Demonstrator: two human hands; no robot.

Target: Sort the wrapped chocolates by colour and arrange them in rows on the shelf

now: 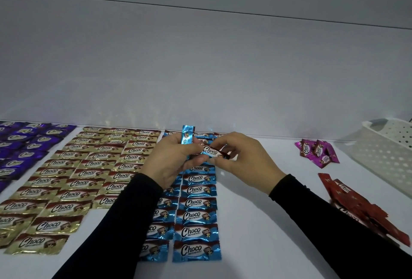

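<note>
Both hands are up over the blue rows. The left hand (170, 159) grips a blue chocolate (188, 135) standing upright in its curled fingers, and the right hand (242, 160) pinches one end of another chocolate (213, 152) held between the two hands. On the white shelf (256, 223), purple rows (24, 147) sit far left, gold rows (89, 174) next, blue rows (196, 216) in the middle. Loose pink ones (316, 152) and a red pile (356, 207) lie right, near a white basket (388, 156).
</note>
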